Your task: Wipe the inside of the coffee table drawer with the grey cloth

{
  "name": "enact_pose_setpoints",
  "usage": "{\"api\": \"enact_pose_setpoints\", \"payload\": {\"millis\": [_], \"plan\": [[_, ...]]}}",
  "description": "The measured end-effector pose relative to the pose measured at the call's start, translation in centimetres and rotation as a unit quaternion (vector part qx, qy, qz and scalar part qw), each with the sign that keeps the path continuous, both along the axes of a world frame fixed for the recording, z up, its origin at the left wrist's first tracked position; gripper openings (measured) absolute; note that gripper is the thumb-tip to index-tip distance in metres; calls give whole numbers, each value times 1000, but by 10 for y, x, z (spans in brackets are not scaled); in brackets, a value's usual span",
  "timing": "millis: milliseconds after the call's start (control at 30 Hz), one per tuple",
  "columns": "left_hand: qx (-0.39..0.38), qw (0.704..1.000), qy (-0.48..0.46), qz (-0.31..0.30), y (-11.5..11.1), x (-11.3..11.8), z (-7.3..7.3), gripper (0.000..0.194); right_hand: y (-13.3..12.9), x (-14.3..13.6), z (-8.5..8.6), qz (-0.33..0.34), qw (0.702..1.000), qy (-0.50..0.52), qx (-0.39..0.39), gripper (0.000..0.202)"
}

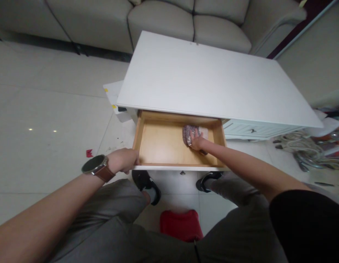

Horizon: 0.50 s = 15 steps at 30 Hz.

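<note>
A wooden drawer [161, 146] is pulled out from a white coffee table [213, 76]. My left hand [123, 160], with a watch [94, 165] on its wrist, grips the drawer's front left corner, fingers curled at the edge. Inside the drawer, toward its right side, my right hand [196, 141] presses a patterned brownish cloth [188, 132] against the bottom. Its fingers lie over the cloth and hold it; part of the cloth is hidden under the hand. A small dark knob [182, 172] shows on the drawer front.
A grey sofa [161, 22] stands behind the table. Coiled cables [298, 148] and clutter lie on the floor at the right. A white box [117, 98] sits at the table's left. Below, a red stool [181, 224] is between my legs; a red scrap [89, 153] lies left.
</note>
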<state>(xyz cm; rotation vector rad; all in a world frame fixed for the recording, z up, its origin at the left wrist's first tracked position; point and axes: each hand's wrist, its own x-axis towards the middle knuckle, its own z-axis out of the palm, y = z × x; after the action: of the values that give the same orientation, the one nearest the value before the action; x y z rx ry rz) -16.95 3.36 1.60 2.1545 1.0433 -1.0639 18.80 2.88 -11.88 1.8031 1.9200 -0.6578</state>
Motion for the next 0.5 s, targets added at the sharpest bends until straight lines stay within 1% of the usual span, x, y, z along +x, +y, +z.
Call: {"api": "enact_pose_setpoints", "payload": {"millis": [67,167,233,333,500], "plan": [[8,1000,-3,-6,-1,-1,0,48,-14,30,6,-6,999,-43,-13,84],[15,1000,-10,-23,-1,-2,0,49,-35,53,16,13,997,-72,-21,86],[15,999,-10,-27,-1,-2,1,50,-46,59,21,48,996,-79,-17,92],[14,1000,-8,-26,-1,0,4,46,-60,61,28,94,991,-90,-9,98],[15,1000,-7,-7,-4,3,9,44,-70,58,31,141,986,-88,-6,94]]}}
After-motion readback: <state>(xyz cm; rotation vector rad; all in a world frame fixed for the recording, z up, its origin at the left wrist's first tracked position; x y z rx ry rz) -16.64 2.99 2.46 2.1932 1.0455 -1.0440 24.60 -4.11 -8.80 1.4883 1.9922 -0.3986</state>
